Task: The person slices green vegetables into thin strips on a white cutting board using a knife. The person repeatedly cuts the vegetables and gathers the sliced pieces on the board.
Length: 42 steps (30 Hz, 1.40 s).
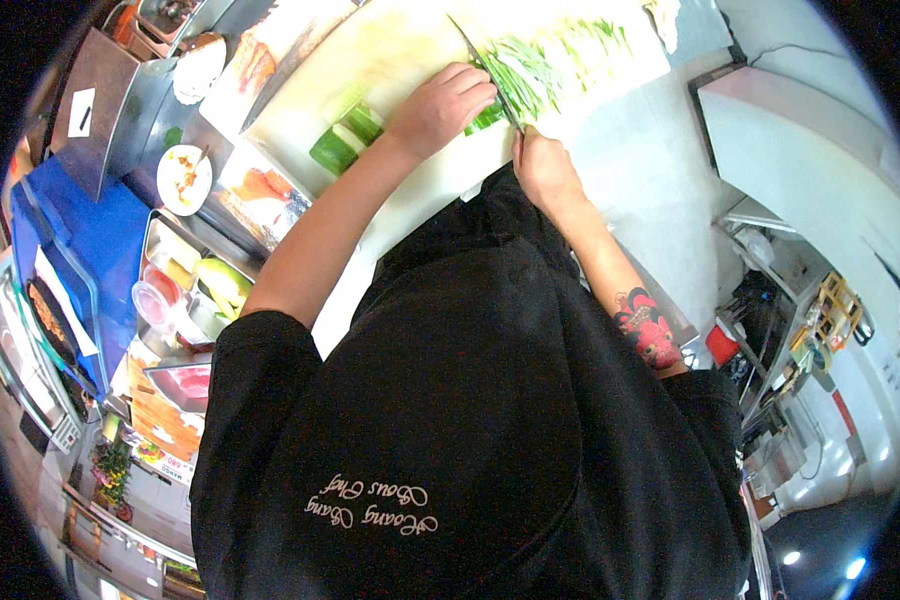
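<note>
My right hand (546, 169) grips the handle of a kitchen knife (487, 71), whose long blade points away from me across the pale cutting board (337, 75). Just left of the blade, my left hand (450, 109) presses curled fingers on green cucumber slices (486, 118), partly hidden beneath them. Thin green strips (521, 71) lie in a heap to the right of the blade. Farther right, paler strips (600, 45) are spread over the board. Two cucumber pieces (345, 139) with dark green skin rest beside my left forearm.
Orange fish pieces (255, 67) sit on a white surface at left, near a plate of food scraps (185, 180). A metal tray (166, 232) holds green-yellow produce and plastic tubs (154, 300). A blue case (82, 247) stands beyond. Shelving with utensils (825, 315) is at right.
</note>
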Available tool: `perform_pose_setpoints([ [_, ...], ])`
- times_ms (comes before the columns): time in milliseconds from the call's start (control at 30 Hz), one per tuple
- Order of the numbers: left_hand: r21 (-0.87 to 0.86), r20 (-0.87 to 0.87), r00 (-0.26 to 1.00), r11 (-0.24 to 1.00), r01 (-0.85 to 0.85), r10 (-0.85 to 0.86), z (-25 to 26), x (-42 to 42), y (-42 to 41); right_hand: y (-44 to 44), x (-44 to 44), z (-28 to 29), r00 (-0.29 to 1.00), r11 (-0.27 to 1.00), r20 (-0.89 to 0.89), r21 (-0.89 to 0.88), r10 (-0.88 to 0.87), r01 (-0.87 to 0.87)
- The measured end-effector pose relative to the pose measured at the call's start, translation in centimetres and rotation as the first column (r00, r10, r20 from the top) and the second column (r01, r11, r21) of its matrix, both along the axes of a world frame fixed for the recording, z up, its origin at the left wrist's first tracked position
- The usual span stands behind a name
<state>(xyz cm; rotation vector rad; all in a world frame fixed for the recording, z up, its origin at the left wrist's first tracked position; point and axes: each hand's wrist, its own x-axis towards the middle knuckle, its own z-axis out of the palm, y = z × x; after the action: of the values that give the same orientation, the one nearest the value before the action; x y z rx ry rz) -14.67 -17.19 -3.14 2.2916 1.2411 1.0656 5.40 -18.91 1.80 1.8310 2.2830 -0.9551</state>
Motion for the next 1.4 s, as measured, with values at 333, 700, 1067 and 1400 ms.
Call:
perform_pose_setpoints([
  [333,-0.041,-0.119,0.991,0.998,0.052,-0.056,0.1,-0.8,0.0,0.5,0.4,5.2,0.997,0.997,0.052,-0.052,0.052,-0.05],
  [700,-0.032,-0.121,0.99,0.998,0.063,-0.066,0.0,-1.0,-0.2,0.5,0.2,3.5,0.993,0.991,0.073,-0.104,0.097,-0.089],
  [1067,-0.009,-0.087,0.994,0.998,0.059,-0.06,0.0,-1.4,-0.2,-0.1,-0.1,4.0,0.999,0.998,0.034,-0.044,0.037,-0.035],
  [1400,0.038,-0.103,0.993,0.997,0.067,-0.063,-0.1,-1.4,-0.1,0.3,-0.2,3.4,0.992,0.99,0.047,-0.085,0.113,-0.109],
])
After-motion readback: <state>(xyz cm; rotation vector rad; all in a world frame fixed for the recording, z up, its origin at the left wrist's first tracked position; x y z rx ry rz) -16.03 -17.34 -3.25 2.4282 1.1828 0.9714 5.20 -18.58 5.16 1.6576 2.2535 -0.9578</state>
